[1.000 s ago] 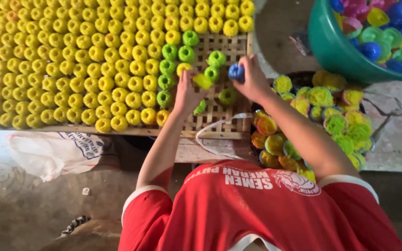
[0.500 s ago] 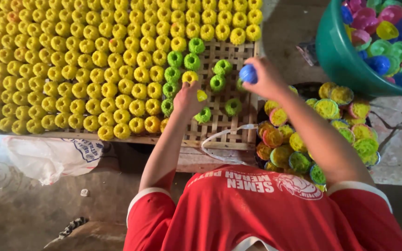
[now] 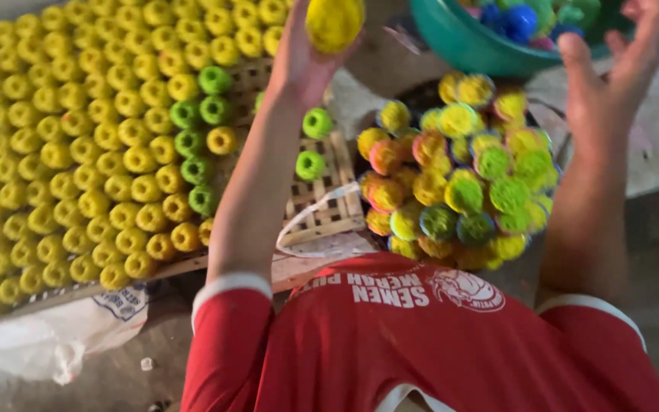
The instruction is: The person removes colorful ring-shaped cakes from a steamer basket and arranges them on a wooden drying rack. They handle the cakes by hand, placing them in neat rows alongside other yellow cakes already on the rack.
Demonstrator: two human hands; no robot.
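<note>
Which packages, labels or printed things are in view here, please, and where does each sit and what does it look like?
White sack: lower left, crumpled under the edge of the woven tray; a small dark round print on it.
Red shirt: bottom centre, white trim; white lettering and a round white emblem across the chest.
No signs or screens are in view.

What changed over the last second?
Left hand lifted off the tray and now grips a yellow piece. Right hand no longer holds its blue piece; it is open by the teal basin. Rows on the tray and the mixed heap stayed.
</note>
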